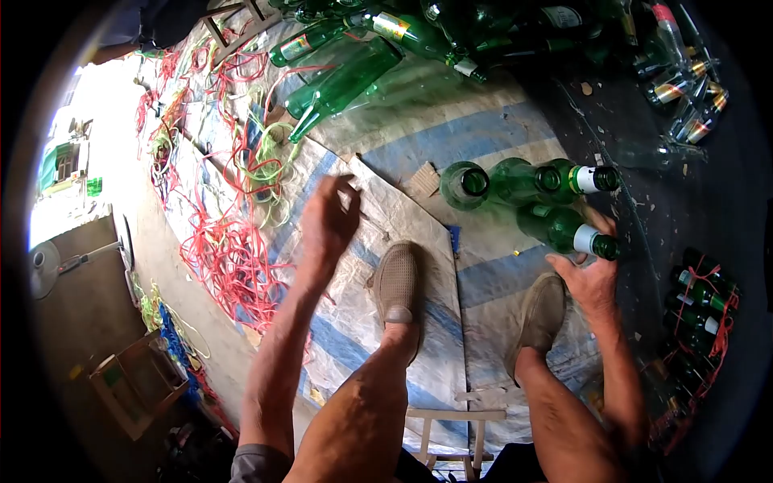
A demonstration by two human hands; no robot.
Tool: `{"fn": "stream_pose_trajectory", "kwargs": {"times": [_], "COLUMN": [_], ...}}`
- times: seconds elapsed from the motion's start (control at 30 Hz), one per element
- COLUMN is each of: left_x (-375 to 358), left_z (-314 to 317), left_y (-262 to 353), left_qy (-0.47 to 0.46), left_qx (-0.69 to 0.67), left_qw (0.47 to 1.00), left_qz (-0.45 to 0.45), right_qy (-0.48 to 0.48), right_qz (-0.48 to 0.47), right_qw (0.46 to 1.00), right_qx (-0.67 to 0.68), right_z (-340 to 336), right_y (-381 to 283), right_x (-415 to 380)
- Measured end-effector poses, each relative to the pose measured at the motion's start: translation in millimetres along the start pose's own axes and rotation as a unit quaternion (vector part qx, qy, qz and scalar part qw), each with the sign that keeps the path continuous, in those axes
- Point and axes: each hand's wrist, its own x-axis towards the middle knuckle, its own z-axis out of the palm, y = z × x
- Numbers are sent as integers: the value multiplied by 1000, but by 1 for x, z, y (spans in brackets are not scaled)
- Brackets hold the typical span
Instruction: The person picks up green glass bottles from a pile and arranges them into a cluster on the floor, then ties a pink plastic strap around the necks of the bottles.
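On the blue-striped tarp (493,278) at centre, could snag on the tangled strings (229,262) at left or topple the close-set green bottles (515,183) right of centre with a careless knock of the held bottle (552,228). Looks creased in the tarp, ribbon-like in the strings, smooth and round-shouldered in the glass. Grasps that bottle, at right, with fingers of the right hand (594,283), half-curls those of the left hand (328,219), centre left, on nothing visible.
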Motion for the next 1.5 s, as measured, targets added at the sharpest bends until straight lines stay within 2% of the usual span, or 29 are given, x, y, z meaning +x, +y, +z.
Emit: {"fn": "stream_pose_trajectory", "kwargs": {"times": [0.07,0.13,0.27,0.33,0.53,0.67,0.73,0.87,0.93,1.13,1.2,1.23,1.4,1.5], "left_x": [34,64,108,123,139,142,133,124,116,75,52,34,-60,-111], "left_z": [-16,-23,-32,-32,-17,-14,-17,-18,-17,-25,-30,-36,-62,-92], "left_y": [-22,-43,-61,-67,-75,-76,-75,-84,-82,-68,-71,-61,-50,-27], "left_qy": [80,104,142,85,59,42,46,17,35,37,31,14,-12,-86], "left_qx": [99,160,224,268,316,246,173,115,94,82,66,48,22,18], "left_qw": [991,981,961,958,947,968,981,991,992,994,995,998,1000,995], "left_qz": [40,30,84,48,27,39,71,72,82,66,64,22,13,-38], "right_qy": [2,-3,-14,-16,-22,-46,-46,-40,-43,-29,-37,-39,-60,-102], "right_qz": [11,0,7,0,19,74,92,132,138,85,88,58,89,45], "right_qw": [1000,1000,999,999,996,994,994,990,989,994,993,994,994,994], "right_qx": [2,-14,-31,-42,-84,-60,-43,-30,-43,-70,-63,-82,-17,-8], "right_z": [-4,-7,-14,-14,-13,-14,-13,-10,-10,-4,-2,-2,10,15], "right_y": [3,15,31,44,57,61,62,56,54,55,52,49,22,12], "right_x": [-4,-10,-25,-34,-47,-49,-49,-52,-55,-70,-74,-75,-80,-83]}}
